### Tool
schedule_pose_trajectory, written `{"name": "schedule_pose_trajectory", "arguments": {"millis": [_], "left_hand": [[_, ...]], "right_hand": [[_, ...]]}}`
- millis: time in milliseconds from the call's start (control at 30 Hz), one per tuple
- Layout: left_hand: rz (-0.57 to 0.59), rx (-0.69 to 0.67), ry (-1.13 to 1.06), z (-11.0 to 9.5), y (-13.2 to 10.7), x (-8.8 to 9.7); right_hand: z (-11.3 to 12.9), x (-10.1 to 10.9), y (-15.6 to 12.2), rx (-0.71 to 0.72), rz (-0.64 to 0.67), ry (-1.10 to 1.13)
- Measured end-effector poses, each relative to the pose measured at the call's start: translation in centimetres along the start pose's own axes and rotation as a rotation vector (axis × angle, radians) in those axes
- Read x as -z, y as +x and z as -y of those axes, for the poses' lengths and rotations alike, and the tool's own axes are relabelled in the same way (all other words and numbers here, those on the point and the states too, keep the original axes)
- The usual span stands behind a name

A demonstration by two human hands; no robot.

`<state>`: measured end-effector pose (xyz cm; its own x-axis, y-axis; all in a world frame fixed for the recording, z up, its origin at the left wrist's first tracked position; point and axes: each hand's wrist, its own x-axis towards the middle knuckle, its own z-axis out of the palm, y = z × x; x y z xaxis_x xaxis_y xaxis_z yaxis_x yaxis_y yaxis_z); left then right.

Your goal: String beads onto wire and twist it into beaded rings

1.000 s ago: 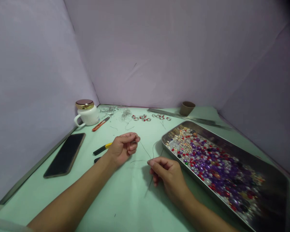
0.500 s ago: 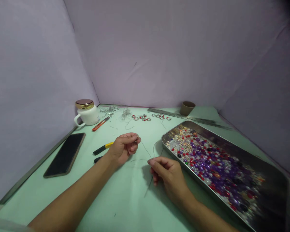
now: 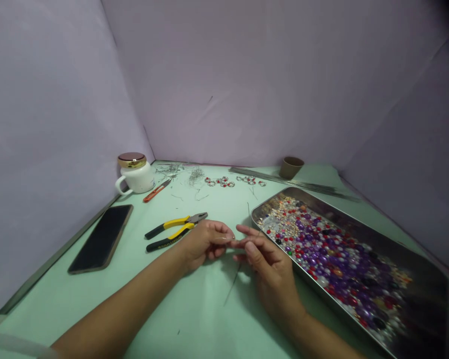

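Both hands meet over the middle of the table in the head view. My left hand (image 3: 211, 244) is closed in a pinch on a thin wire (image 3: 221, 238), a short length of which shows at the fingertips. Touching or nearly touching those fingertips is my right hand (image 3: 267, 257), its thumb pressed to the index finger and the other fingers partly stretched out. Wire seems to run through its grip, but the fingers hide most of it. A straight piece of wire (image 3: 232, 286) slants out below the right hand. Yellow-and-black pliers (image 3: 172, 232) lie beside my left hand, jaws pointing right.
A metal tray (image 3: 322, 297) of mixed beads stands at right. Behind are beaded rings (image 3: 220, 182), a wire bundle (image 3: 284, 180), a brown cup (image 3: 291, 168) and wire scraps (image 3: 196, 174). Leftward are orange snips (image 3: 157, 191), a lidded white mug (image 3: 140, 178) and a phone (image 3: 101, 240).
My left hand has moved right and nearer, up to the right hand's fingertips, uncovering the pliers. The right hand has shifted slightly, its fingers stretching out more. The looping wire between the hands no longer shows.
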<state>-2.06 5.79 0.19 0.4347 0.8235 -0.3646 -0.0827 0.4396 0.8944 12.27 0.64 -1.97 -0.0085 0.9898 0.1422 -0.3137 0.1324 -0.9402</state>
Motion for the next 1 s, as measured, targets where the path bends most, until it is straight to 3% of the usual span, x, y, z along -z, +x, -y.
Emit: {"name": "schedule_pose_trajectory", "arguments": {"millis": [133, 633, 767, 900, 1000], "left_hand": [[-0.056, -0.038, 0.075, 0.6, 0.1, -0.6], [0.057, -0.002, 0.009, -0.2, -0.1, 0.5], [0.016, 0.026, -0.003, -0.2, -0.1, 0.1], [-0.059, 0.084, -0.151, -0.3, 0.1, -0.1], [-0.136, 0.040, -0.305, -0.5, 0.2, 0.2]], "right_hand": [[-0.3, -0.1, 0.1, -0.032, -0.043, 0.014], [-0.2, -0.1, 1.1, -0.259, -0.056, 0.419], [-0.3, -0.1, 1.2, -0.265, -0.063, 0.412], [-0.4, -0.1, 1.2, -0.240, -0.093, 0.399], [-0.5, -0.2, 0.8, -0.253, -0.085, 0.272]]}}
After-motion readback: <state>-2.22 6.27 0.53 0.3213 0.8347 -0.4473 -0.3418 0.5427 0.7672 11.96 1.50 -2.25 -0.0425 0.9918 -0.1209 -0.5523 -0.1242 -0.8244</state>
